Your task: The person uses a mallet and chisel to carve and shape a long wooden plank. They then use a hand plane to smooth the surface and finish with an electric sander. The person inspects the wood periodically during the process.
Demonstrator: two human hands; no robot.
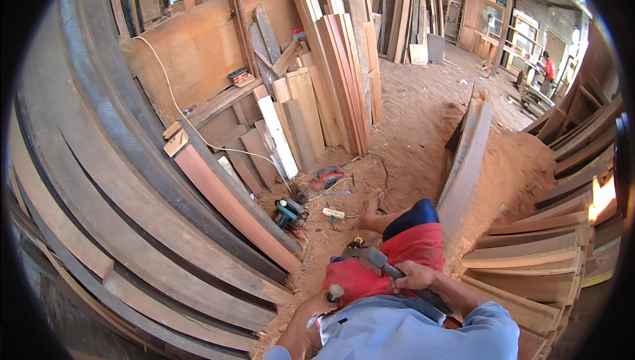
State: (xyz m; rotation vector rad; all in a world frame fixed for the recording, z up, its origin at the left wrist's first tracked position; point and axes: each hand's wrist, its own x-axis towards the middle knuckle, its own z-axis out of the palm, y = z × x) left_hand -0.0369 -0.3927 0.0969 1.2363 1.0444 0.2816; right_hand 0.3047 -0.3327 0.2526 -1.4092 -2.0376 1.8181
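Observation:
My right hand is wrapped round the dark handle of a hammer, its grey blocky head pointing up and left over my red shorts. My left hand is closed on a tool with a round, pale end; the rest of that tool is hidden, so I cannot tell its kind. The two hands are apart, close in front of my blue shirt. Just beyond my lap, a small dark and yellow tool lies on the dusty ground.
Beyond it, a teal power tool, a red power tool and a white power strip lie among cords. Long boards are stacked at left. Planks lean ahead; a beam stands right. A person is far off.

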